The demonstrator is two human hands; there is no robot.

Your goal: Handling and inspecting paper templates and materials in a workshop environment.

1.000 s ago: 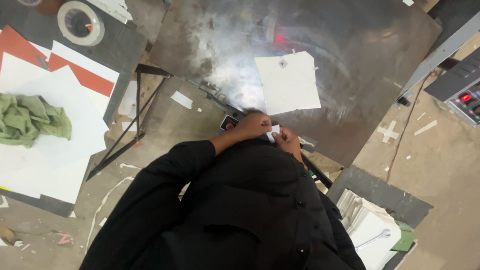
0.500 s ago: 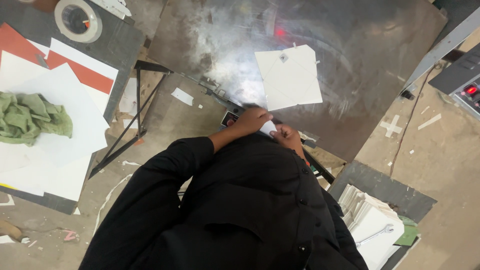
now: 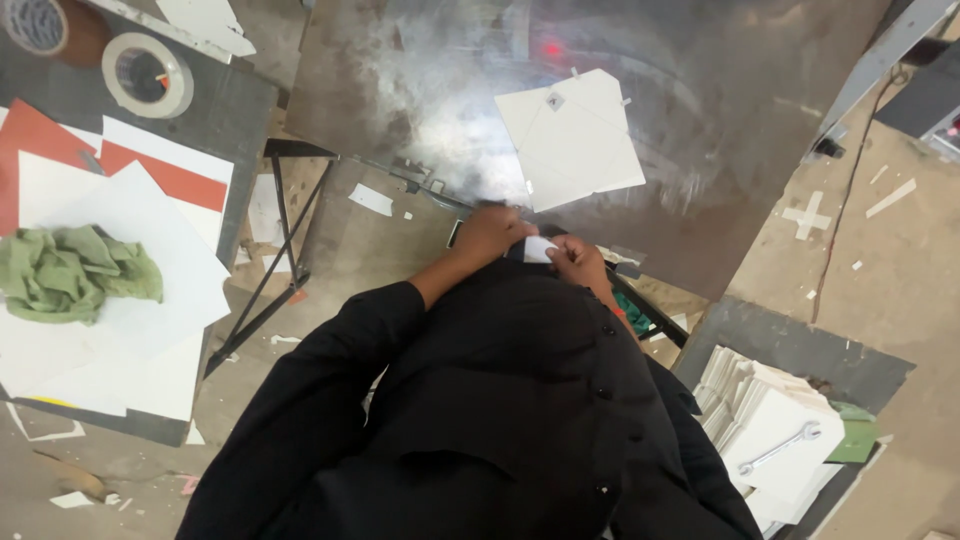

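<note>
At frame centre, we see the left hand [image 3: 492, 232] and right hand [image 3: 577, 262] close together, both pinching a small white paper piece [image 3: 539, 249] below a white square sheet [image 3: 575, 137].

Before you, a shiny scuffed metal table [image 3: 700, 180], a white square card sheet [image 3: 572, 140] lying flat on it near your edge

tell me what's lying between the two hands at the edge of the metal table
In the head view, a small white piece sits between the left hand and right hand, both touching it, just below the metal table.
</note>
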